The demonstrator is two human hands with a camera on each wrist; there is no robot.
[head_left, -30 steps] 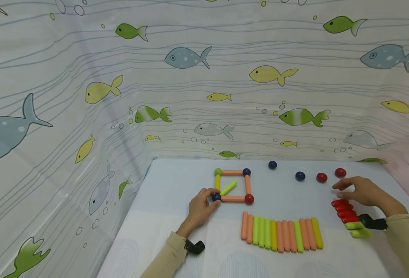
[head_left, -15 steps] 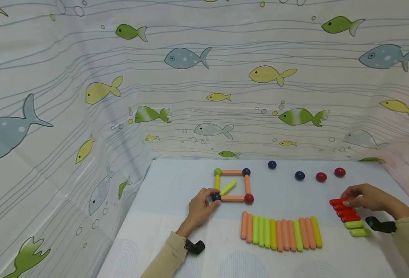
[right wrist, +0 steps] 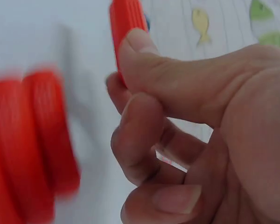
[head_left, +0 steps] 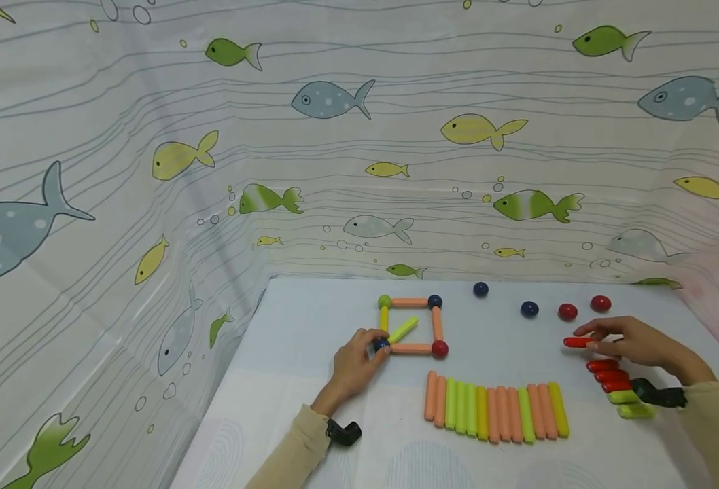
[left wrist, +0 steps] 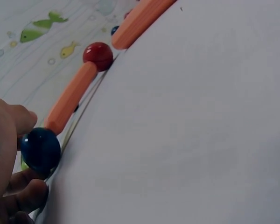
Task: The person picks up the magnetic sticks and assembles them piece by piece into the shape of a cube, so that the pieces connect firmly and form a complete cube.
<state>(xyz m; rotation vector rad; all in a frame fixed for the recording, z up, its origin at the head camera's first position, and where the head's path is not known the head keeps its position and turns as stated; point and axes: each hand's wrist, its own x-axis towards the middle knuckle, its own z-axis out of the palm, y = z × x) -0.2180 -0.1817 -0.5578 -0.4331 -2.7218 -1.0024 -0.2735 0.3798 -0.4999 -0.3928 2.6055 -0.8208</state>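
Observation:
My left hand (head_left: 355, 363) pinches a dark blue ball (left wrist: 41, 149) at the near left corner of a square of sticks and balls. The square's other corners are a green ball (head_left: 384, 301), another blue ball (head_left: 435, 301) and a red ball (head_left: 440, 349). Three sides are orange sticks and the left one is a yellow stick (head_left: 384, 318). From the held ball a lime stick (head_left: 404, 330) slants inward. On the right, my right hand (head_left: 641, 345) holds a short red stick (right wrist: 127, 18) between thumb and fingers, above the remaining red sticks (head_left: 607, 375).
A row of orange, lime and yellow sticks (head_left: 497, 413) lies near the table's front. Two lime sticks (head_left: 635, 411) lie below the red ones. Loose blue balls (head_left: 529, 309) and red balls (head_left: 568, 312) sit toward the back right. A fish-print curtain (head_left: 310, 156) rises behind the table.
My right hand has reached down to the red sticks, picked up the farthest one and moved it left, away from the pile. The left hand has stayed on the blue ball.

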